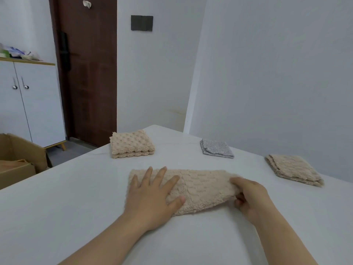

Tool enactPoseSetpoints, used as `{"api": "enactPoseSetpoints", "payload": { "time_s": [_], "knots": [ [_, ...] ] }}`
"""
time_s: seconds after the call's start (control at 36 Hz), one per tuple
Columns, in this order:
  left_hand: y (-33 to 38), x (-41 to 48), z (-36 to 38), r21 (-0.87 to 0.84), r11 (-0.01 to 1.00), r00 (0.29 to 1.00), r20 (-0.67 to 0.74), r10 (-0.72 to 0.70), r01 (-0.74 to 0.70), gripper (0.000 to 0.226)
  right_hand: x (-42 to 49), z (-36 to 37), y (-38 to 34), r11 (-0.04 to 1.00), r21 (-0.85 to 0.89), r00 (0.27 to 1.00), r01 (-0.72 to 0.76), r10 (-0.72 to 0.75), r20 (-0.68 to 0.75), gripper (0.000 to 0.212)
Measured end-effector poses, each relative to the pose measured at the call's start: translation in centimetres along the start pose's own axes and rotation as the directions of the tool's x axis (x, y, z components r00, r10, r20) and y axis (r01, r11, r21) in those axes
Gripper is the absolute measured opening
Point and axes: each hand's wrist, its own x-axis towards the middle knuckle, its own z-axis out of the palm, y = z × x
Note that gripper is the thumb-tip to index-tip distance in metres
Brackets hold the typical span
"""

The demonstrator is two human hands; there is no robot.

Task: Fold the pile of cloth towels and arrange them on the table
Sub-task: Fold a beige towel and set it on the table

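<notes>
A beige fluffy towel (202, 188), folded into a long strip, lies on the white table (76, 197) in front of me. My left hand (152, 196) presses flat on its left half with fingers spread. My right hand (250, 196) pinches the towel's right end, thumb on top and fingers curled under the edge. Three folded towels lie farther back: a beige one (131, 144) at the far left, a small grey one (216, 149) in the middle, and a beige one (294, 169) at the right.
The table meets a white wall (277, 83) on the right. Left of the table stand an open cardboard box (17, 157), a white cabinet (30, 100) and a dark brown door (87, 73).
</notes>
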Motion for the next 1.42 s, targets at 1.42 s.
{"api": "enactPoseSetpoints", "payload": {
  "time_s": [1.42],
  "knots": [
    [-7.4, 0.2, -2.8, -0.861, 0.481, 0.96, 0.026, -0.279, 0.163, 0.019, -5.8, 10.8, 2.6, 0.328, -0.625, 0.698, 0.708, -0.455, 0.552, 0.016]
  ]
}}
